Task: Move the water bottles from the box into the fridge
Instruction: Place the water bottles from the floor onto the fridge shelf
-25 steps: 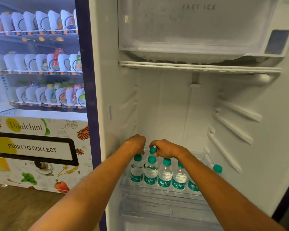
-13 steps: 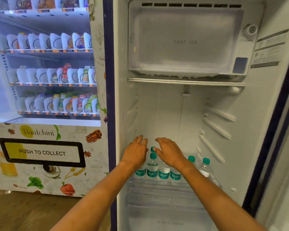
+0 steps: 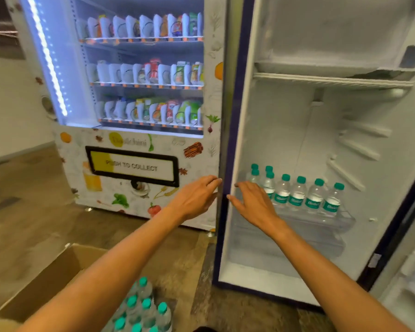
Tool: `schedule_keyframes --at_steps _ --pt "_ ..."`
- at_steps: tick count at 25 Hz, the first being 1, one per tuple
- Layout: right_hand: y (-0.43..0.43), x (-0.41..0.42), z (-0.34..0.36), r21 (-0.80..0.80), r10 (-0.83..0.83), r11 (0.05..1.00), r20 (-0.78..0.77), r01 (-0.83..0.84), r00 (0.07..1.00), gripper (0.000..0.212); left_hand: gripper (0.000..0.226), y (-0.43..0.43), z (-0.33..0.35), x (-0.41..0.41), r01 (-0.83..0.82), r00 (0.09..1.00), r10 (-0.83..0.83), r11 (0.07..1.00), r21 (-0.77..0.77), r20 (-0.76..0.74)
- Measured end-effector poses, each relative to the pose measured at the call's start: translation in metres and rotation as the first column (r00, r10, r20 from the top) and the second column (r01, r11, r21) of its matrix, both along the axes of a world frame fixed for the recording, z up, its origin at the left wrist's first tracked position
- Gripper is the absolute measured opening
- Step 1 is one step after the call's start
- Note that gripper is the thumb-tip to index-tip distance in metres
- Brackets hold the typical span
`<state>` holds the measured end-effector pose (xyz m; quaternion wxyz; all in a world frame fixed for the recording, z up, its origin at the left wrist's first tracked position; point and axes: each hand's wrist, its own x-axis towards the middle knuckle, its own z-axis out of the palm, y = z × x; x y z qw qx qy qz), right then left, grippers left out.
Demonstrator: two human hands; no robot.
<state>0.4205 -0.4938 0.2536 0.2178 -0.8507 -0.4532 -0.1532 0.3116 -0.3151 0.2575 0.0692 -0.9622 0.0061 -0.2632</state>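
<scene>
Grips spread, empty: left grip (image 3: 197,197), right grip (image 3: 254,202) | bottles (image 3: 141,305) in box (image 3: 46,279) cut off (blurry)

You are looking at a clear fridge shelf (image 3: 342,219) carrying upright green-capped water bottles (image 3: 297,195), while the wooden floor (image 3: 22,212) is bearing an open cardboard box (image 3: 46,283).

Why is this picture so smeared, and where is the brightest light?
Head view: motion blur softens everything, so lettering on the vending machine and labels on the bottles in the fridge barely read; the brightest spot is the light strip on the machine's left side; the wide lens slants the fridge edges.
</scene>
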Motion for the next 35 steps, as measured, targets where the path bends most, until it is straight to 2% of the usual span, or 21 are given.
schedule_keyframes --at_steps 6,10,13,17,24,28,35 --pt "0.079 -0.066 -0.065 -0.118 0.172 0.976 -0.109 -0.184 0.979 0.05 0.044 0.102 -0.053 -0.102 -0.26 0.949 0.236 0.961 -0.094 -0.209" --pt "0.121 -0.099 -0.129 -0.234 0.221 0.932 -0.235 -0.276 0.946 0.047 0.047 0.145 -0.112 -0.142 -0.447 0.844 0.351 0.877 -0.173 -0.405" --pt "0.146 -0.116 -0.18 -0.33 0.224 0.883 -0.325 -0.332 0.919 0.038 0.044 0.162 -0.161 -0.152 -0.522 0.768 0.345 0.825 -0.215 -0.54" --pt "0.177 -0.125 -0.233 -0.414 0.209 0.82 -0.427 -0.396 0.88 0.029 0.043 0.173 -0.225 -0.155 -0.574 0.692 0.317 0.787 -0.227 -0.649" --pt "0.23 -0.121 -0.293 -0.453 0.233 0.747 -0.507 -0.486 0.83 0.029 0.047 0.191 -0.298 -0.157 -0.668 0.575 0.327 0.716 -0.2 -0.75" --pt "0.25 -0.125 -0.321 -0.417 0.273 0.731 -0.548 -0.54 0.791 0.036 0.046 0.195 -0.319 -0.155 -0.676 0.576 0.322 0.704 -0.216 -0.752" --pt "0.266 -0.122 -0.344 -0.442 0.272 0.722 -0.527 -0.533 0.805 0.043 0.035 0.2 -0.331 -0.139 -0.604 0.597 0.284 0.774 -0.188 -0.75"
